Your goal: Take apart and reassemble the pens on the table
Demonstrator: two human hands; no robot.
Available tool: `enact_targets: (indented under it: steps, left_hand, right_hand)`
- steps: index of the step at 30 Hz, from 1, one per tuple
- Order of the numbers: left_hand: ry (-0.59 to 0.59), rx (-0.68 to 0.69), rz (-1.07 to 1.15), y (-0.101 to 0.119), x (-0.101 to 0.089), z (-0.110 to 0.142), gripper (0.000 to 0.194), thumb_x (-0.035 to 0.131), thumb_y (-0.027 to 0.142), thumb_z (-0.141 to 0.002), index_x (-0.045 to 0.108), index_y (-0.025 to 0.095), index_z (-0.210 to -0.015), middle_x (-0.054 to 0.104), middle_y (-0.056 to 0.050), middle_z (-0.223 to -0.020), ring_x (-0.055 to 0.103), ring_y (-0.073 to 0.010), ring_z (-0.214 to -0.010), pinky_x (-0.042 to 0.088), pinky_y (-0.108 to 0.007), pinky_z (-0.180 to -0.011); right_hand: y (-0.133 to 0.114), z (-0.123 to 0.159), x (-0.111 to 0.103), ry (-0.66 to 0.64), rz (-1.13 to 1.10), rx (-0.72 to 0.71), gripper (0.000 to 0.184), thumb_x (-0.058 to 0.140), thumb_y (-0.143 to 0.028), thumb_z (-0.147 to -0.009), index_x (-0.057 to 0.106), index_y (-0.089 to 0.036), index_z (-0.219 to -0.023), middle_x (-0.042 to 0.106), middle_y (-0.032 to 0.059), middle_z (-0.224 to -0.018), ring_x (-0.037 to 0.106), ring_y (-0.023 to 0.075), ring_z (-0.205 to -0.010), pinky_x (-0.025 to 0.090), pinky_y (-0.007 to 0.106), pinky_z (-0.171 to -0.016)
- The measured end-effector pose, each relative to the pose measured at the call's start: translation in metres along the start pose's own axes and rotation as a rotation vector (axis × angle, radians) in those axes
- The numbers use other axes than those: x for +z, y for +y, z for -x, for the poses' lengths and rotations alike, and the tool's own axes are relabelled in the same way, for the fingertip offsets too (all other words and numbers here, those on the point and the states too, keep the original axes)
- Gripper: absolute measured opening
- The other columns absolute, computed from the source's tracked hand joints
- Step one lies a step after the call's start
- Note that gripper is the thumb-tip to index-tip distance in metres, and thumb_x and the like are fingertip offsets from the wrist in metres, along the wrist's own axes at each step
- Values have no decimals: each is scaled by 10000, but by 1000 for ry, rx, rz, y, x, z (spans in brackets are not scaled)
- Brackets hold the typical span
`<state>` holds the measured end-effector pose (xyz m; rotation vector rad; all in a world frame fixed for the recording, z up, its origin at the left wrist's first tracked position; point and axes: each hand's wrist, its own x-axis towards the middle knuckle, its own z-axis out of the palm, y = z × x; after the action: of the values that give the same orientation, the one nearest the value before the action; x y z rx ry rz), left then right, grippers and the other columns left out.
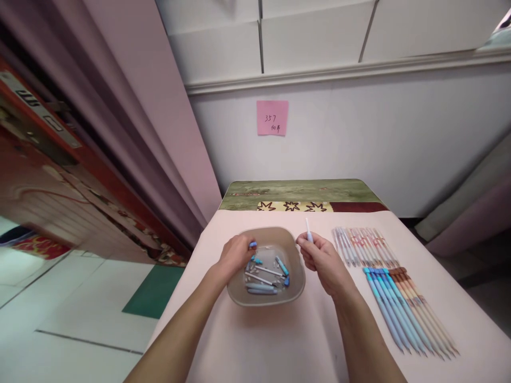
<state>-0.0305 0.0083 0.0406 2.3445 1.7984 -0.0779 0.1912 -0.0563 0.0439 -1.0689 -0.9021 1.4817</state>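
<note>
A beige bowl (297,276) sits on the table in front of me, holding several loose pen parts (265,274) in blue and grey. My left hand (235,255) reaches into the bowl's left side, fingers pinched on a small blue pen part (253,244). My right hand (321,260) hovers just right of the bowl, fingers closed around a thin white pen tube (308,230) that points upward.
Rows of assembled pens lie on the pale tablecloth (279,340) to the right: white ones (361,246) farther back, blue (385,303) and brown ones (419,308) nearer. A pink sticky note (272,117) is on the wall. The table's left edge drops to a tiled floor.
</note>
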Motion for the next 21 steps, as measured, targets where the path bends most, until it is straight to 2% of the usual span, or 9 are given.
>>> enact_targets:
  steps: [7,11,16,21]
  left_hand:
    - [-2,-62,-59,9,1,-2,188,541,227,-786,702,232,-882,719,-96,-937,652,-247,-918,448,-300,-736]
    - [-19,-107,-74,22,18,-9,231,518,157,-795,723,157,-902,711,-171,-972,651,-278,-975,465,-351,-818]
    - [-34,-185,-32,33,34,-20,292,469,42,-769,723,81,-908,702,-233,-950,654,-307,-984,474,-401,-835]
    - [12,-232,120,28,28,-22,147,568,75,-705,702,91,-765,702,-207,-864,652,-311,-937,462,-373,-793]
  right_hand:
    - [2,1,0,6,31,-6,312,670,-465,-762,539,-185,-799,294,-101,-520,196,52,-459,117,215,-432]
    - [2,1,1,7,39,-4,316,668,-469,-761,533,-185,-788,294,-102,-515,190,52,-456,113,214,-428]
    - [2,2,2,2,34,-4,328,674,-477,-749,534,-183,-788,294,-104,-511,187,51,-449,111,214,-425]
    - [2,1,4,5,51,1,331,674,-481,-744,543,-180,-788,299,-100,-509,192,54,-452,116,210,-426]
